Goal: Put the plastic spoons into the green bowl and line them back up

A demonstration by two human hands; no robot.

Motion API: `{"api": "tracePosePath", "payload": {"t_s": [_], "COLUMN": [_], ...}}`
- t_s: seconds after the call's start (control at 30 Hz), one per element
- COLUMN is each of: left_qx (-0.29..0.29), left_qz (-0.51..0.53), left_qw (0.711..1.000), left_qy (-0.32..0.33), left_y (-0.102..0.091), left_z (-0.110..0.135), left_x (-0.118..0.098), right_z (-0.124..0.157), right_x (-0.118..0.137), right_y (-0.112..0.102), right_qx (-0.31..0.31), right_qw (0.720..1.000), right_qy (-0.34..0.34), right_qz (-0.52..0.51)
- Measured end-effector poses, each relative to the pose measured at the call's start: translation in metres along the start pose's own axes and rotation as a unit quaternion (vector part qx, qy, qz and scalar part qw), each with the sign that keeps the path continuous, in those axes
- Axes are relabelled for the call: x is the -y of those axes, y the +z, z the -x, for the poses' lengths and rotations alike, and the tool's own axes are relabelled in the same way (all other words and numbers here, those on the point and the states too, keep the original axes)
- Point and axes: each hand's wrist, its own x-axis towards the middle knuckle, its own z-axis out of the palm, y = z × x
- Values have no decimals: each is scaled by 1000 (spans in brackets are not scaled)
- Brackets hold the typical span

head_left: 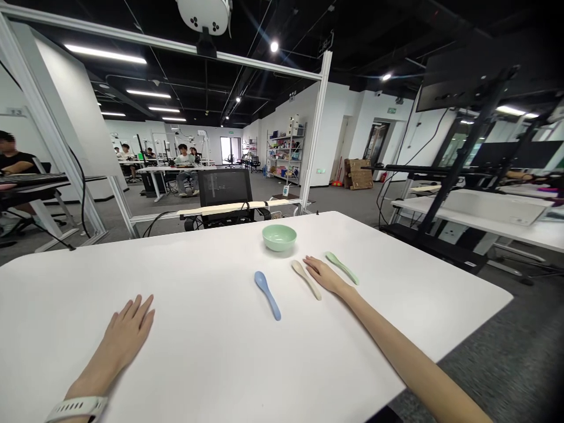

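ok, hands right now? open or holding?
Left hand: open, flat on the white table, holding nothing.
Right hand: open, flat, holding nothing, between the beige spoon and green spoon.

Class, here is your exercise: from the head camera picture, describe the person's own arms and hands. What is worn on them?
Both arms are bare, with no sleeves, gloves or cables in view. The left hand has a white wristband with a segmented strap, perhaps a watch strap, though no watch face shows. The right hand and right forearm show no band or other item worn.
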Motion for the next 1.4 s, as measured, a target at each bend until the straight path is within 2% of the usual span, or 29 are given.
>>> {"api": "tracePosePath", "payload": {"t_s": [0.17, 0.43, 0.67, 0.83, 0.97, 1.1, 1.2, 1.3, 1.4], "left_qx": [-26, -22, -17, -9, -10, -25, -39, -36, -23], "left_qz": [7, 5, -5, -9, -10, 5, 13, 10, 5], "left_qw": [1000, 1000, 1000, 1000, 1000, 1000, 999, 999, 1000], "left_qy": [4, 8, 7, 2, -2, -1, -3, -8, -10], "left_y": [3, -1, 3, 1, 0, 0, 1, 0, -2], "left_z": [-1, -1, -1, 0, 0, 0, 1, 2, 4], "left_x": [5, 2, 3, 1, -2, -3, -4, -6, -8], "right_z": [2, 3, 19, 34, 35, 17, -13, -52, -87], "right_x": [2, 17, 59, 88, 84, 72, 71, 80, 91], "right_y": [1, -7, -19, -11, -12, -27, -43, -55, -59], "right_qx": [-21, -29, -98, -65, -52, -98, -123, -118, -100], "right_qw": [1000, 999, 991, 992, 994, 990, 988, 988, 988], "right_qy": [2, 16, 90, 103, 96, 96, 86, 88, 98], "right_qz": [-11, -15, -14, 15, 25, 30, 31, 36, 60]}}
